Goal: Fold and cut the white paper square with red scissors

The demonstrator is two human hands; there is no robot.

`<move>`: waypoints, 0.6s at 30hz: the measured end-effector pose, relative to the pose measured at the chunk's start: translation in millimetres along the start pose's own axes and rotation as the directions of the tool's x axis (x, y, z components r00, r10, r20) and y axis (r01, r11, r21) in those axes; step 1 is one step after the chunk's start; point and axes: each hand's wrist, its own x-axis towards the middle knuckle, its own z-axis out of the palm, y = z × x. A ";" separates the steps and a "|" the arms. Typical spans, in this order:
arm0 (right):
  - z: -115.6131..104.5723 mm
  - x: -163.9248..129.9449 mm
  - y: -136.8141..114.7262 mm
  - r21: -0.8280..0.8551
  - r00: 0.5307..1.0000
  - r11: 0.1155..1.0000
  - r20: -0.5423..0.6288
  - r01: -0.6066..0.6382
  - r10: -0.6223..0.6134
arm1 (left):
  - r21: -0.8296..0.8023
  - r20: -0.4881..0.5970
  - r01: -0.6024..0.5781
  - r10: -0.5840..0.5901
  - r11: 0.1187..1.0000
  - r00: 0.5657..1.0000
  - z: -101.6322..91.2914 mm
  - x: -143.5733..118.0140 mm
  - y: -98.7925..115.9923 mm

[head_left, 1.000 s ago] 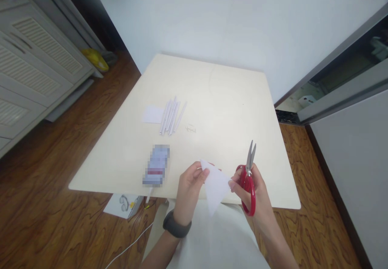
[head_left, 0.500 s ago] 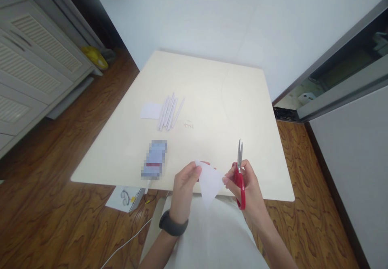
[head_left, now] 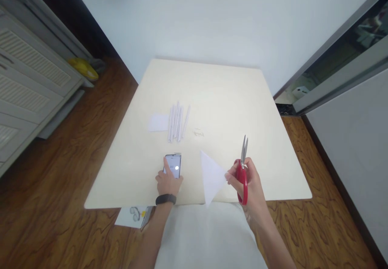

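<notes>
The near end of the dark rectangular phone (head_left: 173, 166) lies under the left hand (head_left: 167, 183), so only its lit far half shows, and the marks on its screen are too small to read. The lower loop of the red-handled steel scissors (head_left: 243, 168) is wrapped by the right hand (head_left: 251, 184), whose fingertips cover the corner of the white triangular paper sheet (head_left: 211, 177) they pinch. Beyond the phone, the bundle of thin white paper rolls (head_left: 178, 122) is too small to count, and the pale scrap (head_left: 198, 132) beside it is too faint to identify. Both forearms are cut off by the bottom edge.
</notes>
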 end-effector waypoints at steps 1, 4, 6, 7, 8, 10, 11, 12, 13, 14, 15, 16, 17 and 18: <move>8.1 1.9 -0.1 0.006 1.000 1.000 -0.010 -0.001 0.001 | 0.036 0.017 -0.007 0.007 0.999 1.000 2.0 1.9 -4.3; 27.8 7.2 1.2 0.016 1.000 1.000 -0.030 -0.008 0.009 | 0.115 0.042 -0.030 0.026 0.993 0.999 0.7 8.5 -14.8; 37.6 10.4 2.4 0.020 0.999 1.000 -0.038 -0.013 0.014 | 0.148 0.038 -0.032 0.027 0.988 0.999 -6.3 16.4 -24.4; 41.9 12.0 2.9 0.021 0.999 1.000 -0.041 -0.014 0.015 | 0.162 0.032 -0.025 0.020 0.987 0.999 -11.3 21.8 -30.7; 46.2 13.5 3.0 0.021 0.999 1.000 -0.042 -0.014 0.015 | 0.172 0.024 -0.015 0.012 0.985 1.000 -17.0 27.9 -37.9; 55.2 16.4 2.6 0.022 0.999 1.000 -0.043 -0.012 0.013 | 0.189 0.004 0.011 -0.012 0.982 1.000 -29.5 41.3 -54.1; 60.1 17.8 2.1 0.022 0.999 1.000 -0.044 -0.012 0.013 | 0.193 -0.002 0.018 -0.018 0.981 1.000 -35.6 48.0 -62.4; 65.2 19.2 1.7 0.022 0.999 1.000 -0.044 -0.011 0.012 | 0.198 -0.009 0.028 -0.027 0.980 1.000 -41.3 54.3 -70.4; 70.4 20.5 1.4 0.021 0.999 1.000 -0.043 -0.012 0.013 | 0.201 -0.014 0.033 -0.031 0.979 0.999 -46.3 59.9 -77.7; 75.7 21.7 1.2 0.021 0.999 1.000 -0.040 -0.014 0.015 | 0.201 -0.015 0.033 -0.031 0.979 0.999 -50.4 64.5 -84.2; 81.0 22.8 1.3 0.021 0.999 1.000 -0.036 -0.016 0.017 | 0.201 -0.014 0.031 -0.028 0.979 0.999 -53.6 68.3 -89.7; 86.0 23.9 1.5 0.022 0.999 1.000 -0.031 -0.018 0.018 | 0.200 -0.012 0.026 -0.024 0.979 1.000 -55.8 71.1 -94.2; 90.7 25.0 1.9 0.022 0.999 1.000 -0.026 -0.019 0.020 | 0.198 -0.008 0.020 -0.018 0.980 1.000 -57.3 73.1 -97.6; 95.0 25.9 2.3 0.022 1.000 1.000 -0.023 -0.020 0.020 | 0.195 -0.005 0.014 -0.014 0.981 1.000 -58.1 74.6 -100.2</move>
